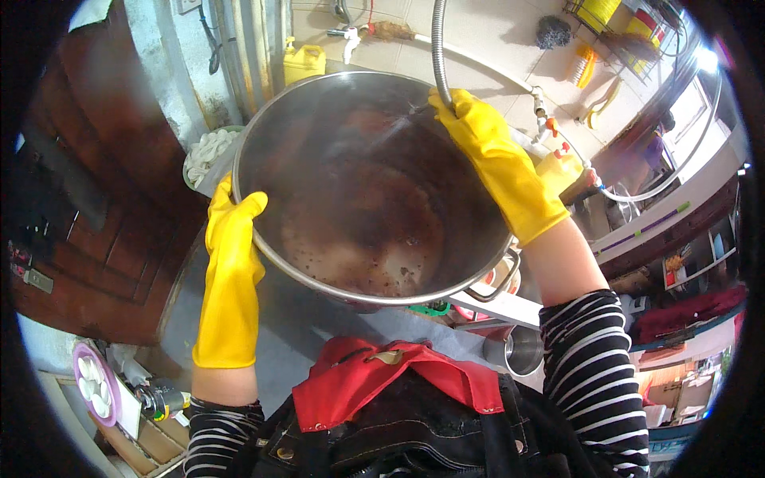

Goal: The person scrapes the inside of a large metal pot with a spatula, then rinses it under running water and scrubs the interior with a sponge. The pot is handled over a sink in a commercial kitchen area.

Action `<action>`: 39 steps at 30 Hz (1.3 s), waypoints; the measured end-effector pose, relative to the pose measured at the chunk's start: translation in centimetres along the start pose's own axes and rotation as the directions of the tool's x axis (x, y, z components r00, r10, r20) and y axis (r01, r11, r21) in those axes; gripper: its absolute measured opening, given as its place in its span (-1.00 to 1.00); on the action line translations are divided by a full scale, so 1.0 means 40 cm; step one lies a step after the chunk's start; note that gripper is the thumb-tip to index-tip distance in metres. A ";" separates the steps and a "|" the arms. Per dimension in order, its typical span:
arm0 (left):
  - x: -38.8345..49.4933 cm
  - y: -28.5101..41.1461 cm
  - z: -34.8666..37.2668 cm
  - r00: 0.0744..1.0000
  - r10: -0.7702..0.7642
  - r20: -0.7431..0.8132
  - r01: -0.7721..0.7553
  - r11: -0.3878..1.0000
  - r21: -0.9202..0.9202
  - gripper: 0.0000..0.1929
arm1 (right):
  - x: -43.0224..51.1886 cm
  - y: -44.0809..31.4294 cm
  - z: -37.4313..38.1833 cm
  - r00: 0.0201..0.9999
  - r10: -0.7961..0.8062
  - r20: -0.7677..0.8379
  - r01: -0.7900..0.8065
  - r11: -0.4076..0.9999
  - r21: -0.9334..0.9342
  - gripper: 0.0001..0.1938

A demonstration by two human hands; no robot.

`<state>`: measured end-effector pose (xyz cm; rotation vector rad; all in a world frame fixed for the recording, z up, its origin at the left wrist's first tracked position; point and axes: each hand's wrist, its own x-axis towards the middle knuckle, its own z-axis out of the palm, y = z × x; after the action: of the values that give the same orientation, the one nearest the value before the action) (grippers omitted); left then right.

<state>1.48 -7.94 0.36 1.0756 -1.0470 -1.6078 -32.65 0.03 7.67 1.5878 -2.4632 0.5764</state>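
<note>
A large stainless steel stockpot (358, 221) stands before me, its inside brownish, with dark specks on the pale bottom. My left hand (232, 239), in a yellow rubber glove, grips its rim on the left, thumb over the inner edge. Above the right of the rim, my right hand (478, 143), gloved alike, is closed around the end of a flexible metal hose (439, 45). A faint spray of water (391, 128) runs from there into the pot. The hose's tip is hidden by the glove. Haze hangs over the pot's inside.
Behind the pot are a yellow jug (303, 63), a white tap (351, 43) and a white pipe (478, 57) with red-handled valves. A basin of white cloths (209, 155) sits left, near a brown door (119, 227). A metal pot (517, 349) stands low at right.
</note>
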 end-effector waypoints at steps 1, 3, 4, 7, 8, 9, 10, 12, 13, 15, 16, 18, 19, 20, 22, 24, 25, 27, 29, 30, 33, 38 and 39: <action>0.003 0.004 -0.001 1.000 0.015 0.009 -0.015 1.000 -0.018 -0.45 | 0.009 -0.010 0.004 1.000 0.004 0.009 -0.004 0.999 0.032 -0.63; 0.019 0.018 -0.002 0.999 -0.017 0.043 0.020 0.996 -0.086 -0.46 | 0.015 -0.022 0.001 1.000 -0.003 0.029 0.002 0.999 0.051 -0.64; 0.027 0.024 -0.003 0.995 -0.011 0.101 0.020 0.996 -0.090 -0.45 | 0.011 -0.022 -0.005 0.999 -0.018 0.029 0.018 1.000 0.009 -0.65; 0.042 0.019 0.000 0.988 -0.080 0.133 0.102 0.981 -0.167 -0.43 | -0.013 -0.003 -0.029 0.999 0.022 0.031 -0.016 0.984 -0.176 -0.66; 0.044 0.015 0.000 0.989 -0.078 0.122 0.094 0.986 -0.134 -0.35 | -0.026 0.010 -0.038 0.999 0.043 0.031 -0.034 0.968 -0.251 -0.66; 0.040 0.007 -0.001 0.990 -0.019 0.139 0.039 0.989 -0.143 -0.35 | -0.038 0.023 -0.044 0.998 0.050 0.036 -0.040 0.967 -0.252 -0.66; 0.034 -0.002 -0.001 0.990 -0.013 0.138 0.034 0.988 -0.150 -0.34 | -0.047 0.034 -0.048 0.998 0.052 0.042 -0.040 0.966 -0.254 -0.65; 0.011 -0.024 0.000 0.988 0.045 0.147 -0.010 0.973 -0.229 -0.33 | -0.053 0.048 -0.047 0.998 0.049 0.041 -0.039 0.976 -0.212 -0.66; -0.005 -0.035 0.001 0.994 0.052 0.093 -0.035 0.985 -0.168 -0.32 | -0.050 0.048 -0.042 1.000 0.005 -0.004 -0.005 0.984 -0.178 -0.67; -0.039 -0.061 0.011 0.987 0.150 0.062 -0.144 0.985 -0.090 -0.31 | -0.031 0.038 -0.022 0.993 -0.078 -0.094 0.067 0.991 -0.112 -0.67; -0.057 -0.077 0.020 0.992 0.126 -0.023 -0.126 0.992 0.003 -0.36 | -0.016 0.026 -0.008 0.991 -0.092 -0.101 0.087 0.995 -0.055 -0.67; -0.098 -0.104 0.028 0.950 0.311 0.020 -0.308 0.929 0.205 -0.43 | 0.013 0.001 0.022 0.981 -0.149 -0.125 0.158 0.985 0.072 -0.66; -0.113 -0.113 0.032 0.954 0.298 0.035 -0.299 0.930 0.215 -0.45 | 0.025 -0.010 0.035 0.987 -0.128 -0.102 0.140 0.983 0.121 -0.64; -0.121 -0.116 0.032 0.928 0.361 0.091 -0.372 0.907 0.199 -0.43 | 0.033 -0.020 0.046 0.986 -0.135 -0.094 0.151 0.972 0.182 -0.63; -0.125 -0.108 0.026 0.948 0.319 0.015 -0.308 0.900 0.307 -0.38 | 0.042 -0.029 0.060 0.980 -0.167 -0.109 0.187 0.959 0.213 -0.60; -0.102 -0.081 0.017 0.967 0.255 -0.014 -0.243 0.935 0.256 -0.34 | 0.041 -0.025 0.062 0.993 -0.097 -0.062 0.105 0.981 0.163 -0.62; -0.081 -0.061 0.013 0.988 0.157 -0.006 -0.155 0.979 0.132 -0.32 | 0.039 -0.019 0.060 0.996 -0.066 -0.058 0.073 0.989 0.132 -0.63; -0.028 -0.022 0.004 0.986 0.151 -0.068 -0.130 0.961 0.242 -0.26 | 0.036 -0.004 0.053 0.997 -0.068 -0.031 0.074 0.971 0.226 -0.65; 0.038 0.004 0.012 0.969 0.245 -0.037 -0.212 0.896 0.389 -0.34 | 0.040 0.011 0.050 0.995 -0.093 -0.038 0.100 0.960 0.263 -0.66; 0.064 0.007 0.015 0.988 0.137 0.076 -0.152 0.951 0.269 -0.37 | 0.045 0.015 0.051 0.993 -0.112 -0.046 0.120 0.958 0.260 -0.66; 0.113 -0.008 0.023 0.955 0.045 0.294 -0.064 0.996 0.056 -0.42 | 0.063 0.013 0.072 0.991 -0.114 -0.072 0.132 0.940 0.315 -0.66; 0.087 -0.052 0.028 0.978 0.078 0.193 -0.074 0.997 -0.030 -0.39 | 0.071 -0.037 0.146 0.995 -0.089 -0.038 0.095 0.825 0.557 -0.71; 0.073 -0.059 0.035 0.979 0.079 0.188 -0.066 0.995 -0.074 -0.38 | 0.071 -0.050 0.158 0.988 -0.120 -0.101 0.156 0.803 0.575 -0.72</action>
<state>-0.98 -9.98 -2.03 0.8411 -1.1357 -1.6996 -31.56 -5.61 3.30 1.8849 -2.2096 1.4401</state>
